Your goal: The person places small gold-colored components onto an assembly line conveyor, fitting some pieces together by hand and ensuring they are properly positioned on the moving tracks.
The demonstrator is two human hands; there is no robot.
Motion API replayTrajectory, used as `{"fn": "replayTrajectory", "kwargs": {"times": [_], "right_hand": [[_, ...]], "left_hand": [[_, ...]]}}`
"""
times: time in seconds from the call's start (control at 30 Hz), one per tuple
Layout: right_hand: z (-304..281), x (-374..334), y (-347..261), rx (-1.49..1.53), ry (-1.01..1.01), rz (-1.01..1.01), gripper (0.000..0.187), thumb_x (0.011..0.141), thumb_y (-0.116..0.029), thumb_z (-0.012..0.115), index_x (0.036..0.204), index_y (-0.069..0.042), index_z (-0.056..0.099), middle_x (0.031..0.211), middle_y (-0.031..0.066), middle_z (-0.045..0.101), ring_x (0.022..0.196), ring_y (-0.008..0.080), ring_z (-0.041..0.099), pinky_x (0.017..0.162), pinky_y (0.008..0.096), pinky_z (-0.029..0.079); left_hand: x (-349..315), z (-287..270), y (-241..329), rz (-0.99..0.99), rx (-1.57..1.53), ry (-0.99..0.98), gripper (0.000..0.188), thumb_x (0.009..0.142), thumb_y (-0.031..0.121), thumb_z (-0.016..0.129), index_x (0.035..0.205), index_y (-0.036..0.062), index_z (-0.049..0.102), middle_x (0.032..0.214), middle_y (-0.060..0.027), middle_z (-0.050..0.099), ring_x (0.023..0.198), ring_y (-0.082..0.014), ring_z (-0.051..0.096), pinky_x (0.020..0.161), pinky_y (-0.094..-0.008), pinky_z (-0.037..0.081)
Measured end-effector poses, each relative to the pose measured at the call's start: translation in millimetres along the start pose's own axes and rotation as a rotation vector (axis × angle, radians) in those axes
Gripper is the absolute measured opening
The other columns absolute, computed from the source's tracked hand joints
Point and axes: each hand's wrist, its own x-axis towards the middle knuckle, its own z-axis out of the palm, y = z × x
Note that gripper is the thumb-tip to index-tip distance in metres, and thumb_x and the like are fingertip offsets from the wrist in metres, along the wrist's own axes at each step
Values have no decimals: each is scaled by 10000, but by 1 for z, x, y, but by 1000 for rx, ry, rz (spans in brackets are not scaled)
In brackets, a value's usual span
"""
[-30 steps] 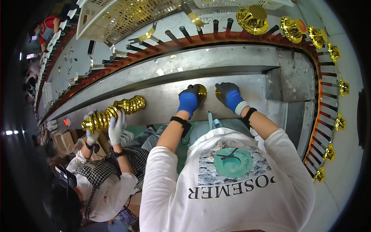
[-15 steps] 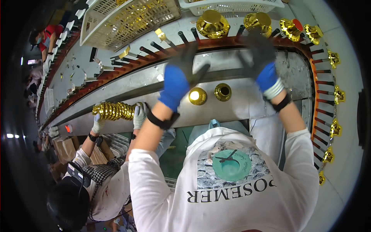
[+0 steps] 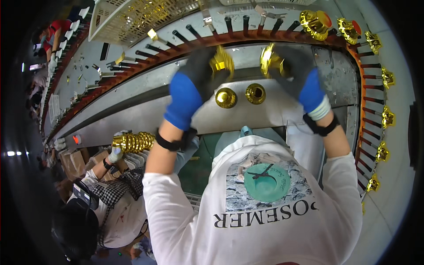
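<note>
Nearest: wearer's white shirt [image 3: 185,207] w/ printed front, then black wristbands [image 3: 170,139] on both arms. L hand [image 3: 198,73], dark glove w/ blue cuff, is wrapped round a gold flared pc [image 3: 222,64]; R hand [image 3: 297,73], same type of glove, grips a 2nd gold flared pc [image 3: 269,61]. Both are raised & tilted, broad rims turned inward w/ a gap btwn; blur hides exact finger placement. In front of the hands, nearer the wearer, 2 gold cups [image 3: 225,98] sit side by side on the metal bench [image 3: 280,99], slightly apart: L one w/ a bright glint at center, R one w/ a dark round opening. Off to L, a co-worker's pale-gloved hand [image 3: 115,155] holds a stack of gold pcs [image 3: 134,142]. Beyond bench: curved orange rail [image 3: 280,38] w/ dark-tipped spindles [image 3: 228,27]; gold fittings [image 3: 316,24] sit along its R stretch. Farthest: off-white perforated crate [image 3: 132,22], top L, gold showing thru.
</note>
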Motion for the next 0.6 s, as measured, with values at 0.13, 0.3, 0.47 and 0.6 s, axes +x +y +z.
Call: {"fn": "replayTrajectory", "kwargs": {"times": [0.13, 0.3, 0.47, 0.6], "right_hand": [[93, -77, 61, 9, -242, 105, 479, 819, -220, 863, 1248, -64, 720, 1076, 180, 758, 940, 383, 731, 845, 478, 588], [178, -106, 89, -109, -230, 290, 447, 815, -293, 852, 1194, -93, 723, 1068, 178, 755, 997, 395, 727, 875, 493, 583], [201, -117, 92, -398, -462, 272, 661, 845, -447, 790, 1376, -78, 651, 1270, 193, 707, 1100, 383, 715, 894, 487, 580], [96, -68, 57, -292, 76, -118, 656, 875, -340, 798, 1435, -46, 623, 1270, 227, 692, 1085, 430, 691, 979, 496, 567]], "left_hand": [[-120, 77, -53, -344, 59, -459, 607, 902, 365, 844, 1384, 53, 647, 1238, -259, 704, 1059, -440, 729, 859, -482, 608], [-142, 147, -67, -598, 170, -619, 629, 913, 434, 805, 1385, 60, 625, 1301, -260, 677, 1061, -455, 721, 887, -531, 605], [-155, 157, -64, -599, 327, -647, 746, 903, 482, 797, 1483, 81, 554, 1380, -279, 622, 1048, -463, 738, 884, -555, 609], [-89, 108, -31, -310, 264, -486, 819, 867, 462, 840, 1490, 18, 545, 1381, -310, 644, 1017, -458, 743, 845, -543, 610]]}}
